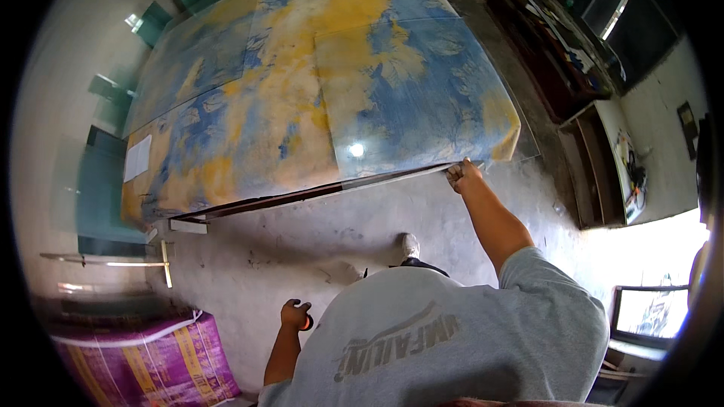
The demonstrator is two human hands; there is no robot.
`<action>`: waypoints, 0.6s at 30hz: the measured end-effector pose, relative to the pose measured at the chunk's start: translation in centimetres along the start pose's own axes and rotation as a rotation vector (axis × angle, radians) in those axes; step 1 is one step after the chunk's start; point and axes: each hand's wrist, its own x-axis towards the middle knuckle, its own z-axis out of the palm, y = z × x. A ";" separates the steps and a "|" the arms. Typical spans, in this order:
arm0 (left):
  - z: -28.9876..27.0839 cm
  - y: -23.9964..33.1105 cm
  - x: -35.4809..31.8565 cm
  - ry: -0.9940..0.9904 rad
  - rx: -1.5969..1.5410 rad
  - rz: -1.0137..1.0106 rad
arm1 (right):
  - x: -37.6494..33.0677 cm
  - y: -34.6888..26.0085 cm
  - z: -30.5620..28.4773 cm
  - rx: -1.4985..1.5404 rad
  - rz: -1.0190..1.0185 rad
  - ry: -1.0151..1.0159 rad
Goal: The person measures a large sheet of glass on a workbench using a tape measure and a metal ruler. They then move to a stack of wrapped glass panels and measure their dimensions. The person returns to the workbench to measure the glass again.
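Note:
A blue, yellow and tan patterned cloth point(286, 90) with straight crease lines covers a wide, flat, table-like piece of furniture. At its near right corner my right hand point(464, 174) reaches out, fingers closed on the hanging edge of the cloth. Under that edge a dark rail and a pale strip show along the front. My left hand point(295, 313) hangs low beside my body, curled round a small black thing with an orange edge point(307, 322); its kind is too small to make out. A white sheet of paper point(138, 157) lies on the cloth's left end.
Purple and gold packaging point(185, 354) stands at the lower left, near a thin wooden piece point(167, 264). On the right are a dark cabinet point(543, 45) with papers on top and an open shelf unit point(592, 166). My shoe point(409, 246) rests on the grey floor point(302, 249).

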 end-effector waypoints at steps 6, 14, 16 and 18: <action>3.0 9.7 -11.9 -0.024 -0.118 -0.058 | 7.9 -1.1 1.1 -0.024 0.034 -0.147; 10.7 2.2 -16.9 0.013 -0.108 -0.250 | 1.7 -2.1 0.2 -0.086 0.142 -0.205; 10.8 1.6 -17.1 0.022 -0.123 -0.249 | 4.7 -2.3 -0.8 -0.080 0.103 -0.209; 11.1 0.9 -18.4 0.023 -0.152 -0.292 | 3.3 -1.6 -0.7 -0.138 0.082 -0.270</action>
